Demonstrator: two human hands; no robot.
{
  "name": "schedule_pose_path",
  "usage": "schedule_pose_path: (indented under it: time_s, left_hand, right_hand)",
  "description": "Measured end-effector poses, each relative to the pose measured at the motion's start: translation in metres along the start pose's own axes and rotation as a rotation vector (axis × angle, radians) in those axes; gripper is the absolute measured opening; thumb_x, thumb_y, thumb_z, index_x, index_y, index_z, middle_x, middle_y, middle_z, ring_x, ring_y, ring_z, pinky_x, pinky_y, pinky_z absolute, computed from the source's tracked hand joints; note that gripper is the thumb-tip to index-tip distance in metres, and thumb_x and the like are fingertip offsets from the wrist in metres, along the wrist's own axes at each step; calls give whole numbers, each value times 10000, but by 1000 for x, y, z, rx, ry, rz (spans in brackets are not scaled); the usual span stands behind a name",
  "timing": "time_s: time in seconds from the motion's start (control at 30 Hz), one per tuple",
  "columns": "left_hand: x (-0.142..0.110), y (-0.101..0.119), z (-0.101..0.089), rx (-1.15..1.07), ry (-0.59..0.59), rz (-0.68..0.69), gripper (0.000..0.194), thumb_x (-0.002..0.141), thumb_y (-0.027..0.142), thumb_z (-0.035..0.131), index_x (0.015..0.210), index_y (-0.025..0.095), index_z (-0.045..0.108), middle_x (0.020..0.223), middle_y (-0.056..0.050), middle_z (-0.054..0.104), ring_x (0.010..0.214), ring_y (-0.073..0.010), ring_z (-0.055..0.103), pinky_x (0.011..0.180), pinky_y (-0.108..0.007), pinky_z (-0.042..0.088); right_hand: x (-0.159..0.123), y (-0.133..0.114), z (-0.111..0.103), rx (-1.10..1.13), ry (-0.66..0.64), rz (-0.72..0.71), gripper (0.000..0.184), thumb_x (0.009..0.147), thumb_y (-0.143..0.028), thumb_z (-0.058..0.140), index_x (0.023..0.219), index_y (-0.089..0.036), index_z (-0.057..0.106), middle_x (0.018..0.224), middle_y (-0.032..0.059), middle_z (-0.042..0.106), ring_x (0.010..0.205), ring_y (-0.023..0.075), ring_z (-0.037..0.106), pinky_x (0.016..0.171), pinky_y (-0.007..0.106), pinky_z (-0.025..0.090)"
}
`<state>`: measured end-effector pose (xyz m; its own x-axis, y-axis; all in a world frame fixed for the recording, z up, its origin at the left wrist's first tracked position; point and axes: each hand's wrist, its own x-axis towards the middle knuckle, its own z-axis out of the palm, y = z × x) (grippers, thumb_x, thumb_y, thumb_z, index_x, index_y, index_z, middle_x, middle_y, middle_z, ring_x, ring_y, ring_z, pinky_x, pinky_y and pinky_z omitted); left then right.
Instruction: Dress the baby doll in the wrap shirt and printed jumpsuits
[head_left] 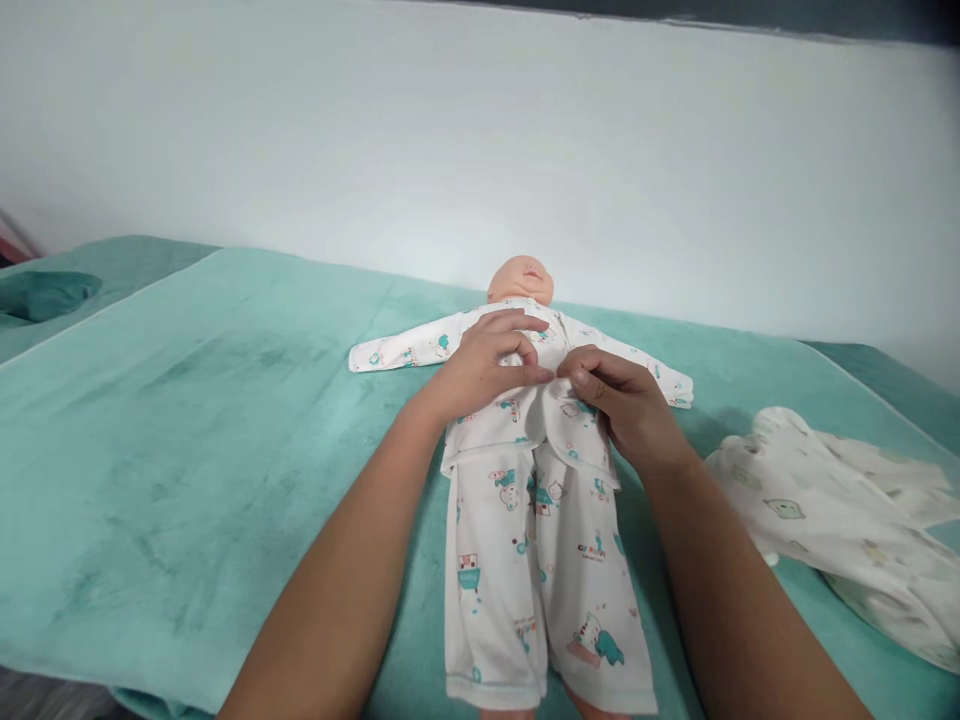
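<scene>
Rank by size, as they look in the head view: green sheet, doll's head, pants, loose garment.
1. Green sheet
2. Pants and loose garment: too alike to rank; the picture's edge cuts off the garment
3. Doll's head

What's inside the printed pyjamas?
A doll: its head shows above the collar of the top, bits of both legs below the trousers. Torso and arms are covered; no doll hands show at the sleeve ends.
</scene>
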<state>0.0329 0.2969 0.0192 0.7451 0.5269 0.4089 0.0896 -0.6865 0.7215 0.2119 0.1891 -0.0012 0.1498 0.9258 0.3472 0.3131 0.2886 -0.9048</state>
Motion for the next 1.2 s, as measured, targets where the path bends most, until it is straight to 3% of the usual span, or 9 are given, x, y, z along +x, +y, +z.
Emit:
schedule_pose_path:
  time_s: [0.17,0.37,0.47,0.6,0.8,0.9,0.97,1.03,1.2]
  left_hand:
    - [-1,-1,1,-94,73,-46,240,895,372,615,720,212,579,1371,-13,606,1373,-214,443,1161,-432,320]
    - [1,2,6,-55,172,-94,313,908,383,578,679,205,461,1345,-48,608,1297,-223,505,1094,-404,383]
    - [3,6,10,53,175,-118,193,832,333,659,822,220,503,1362,-56,576,1313,-240,476,1081,-407,386]
    - [5,11,15,174,200,-195,236,774,216,629,959,238,484,1276,-50,585,1219,-241,515,999,-411,433]
    - [4,22,22,321,234,-302,238,808,355,616,777,236,412,1126,-66,599,1106,-272,540,867,-430,468]
    - [4,24,24,336,231,-292,259,815,309,610,704,229,390,1160,-73,602,1164,-286,523,899,-441,461]
    - [4,21,24,310,252,-283,244,803,216,580,666,223,378,1131,-75,614,1140,-278,545,898,-435,466]
    - [5,17,20,269,292,-279,250,786,159,549,640,222,356,1032,-71,629,1039,-254,585,862,-417,477]
    - [4,8,3,229,377,-374,244,802,178,538,646,224,356,798,-26,595,794,-201,567,765,-392,467]
  right_hand:
    - [0,-6,14,-63,114,-31,395,895,-488,612,625,-210,538,697,1,501,690,160,461,672,318,377]
    - [-1,-10,24,-158,179,-56,310,914,-393,611,669,-211,561,686,-18,504,681,143,444,670,300,361]
    - [-1,-9,24,-192,210,-66,335,917,-417,600,657,-208,575,653,-19,493,645,136,429,622,290,345]
    - [-1,-7,24,-215,278,-63,374,899,-478,602,639,-209,592,603,-17,479,605,138,419,582,288,332]
    - [-1,-4,25,-149,416,-36,394,881,-473,606,594,-211,543,595,-18,441,588,134,391,567,292,320]
    - [3,1,24,-191,477,-19,250,854,-416,626,702,-223,584,677,-12,502,652,148,459,610,291,374]
    - [6,5,21,-260,505,13,157,793,-371,677,851,-237,621,806,5,567,739,166,514,648,296,419]
    - [9,10,16,-309,523,79,252,739,-349,717,948,-244,626,905,24,593,792,179,537,659,302,445]
    - [13,25,0,-174,528,275,356,680,-426,776,947,-239,633,900,23,589,709,167,541,574,299,452]
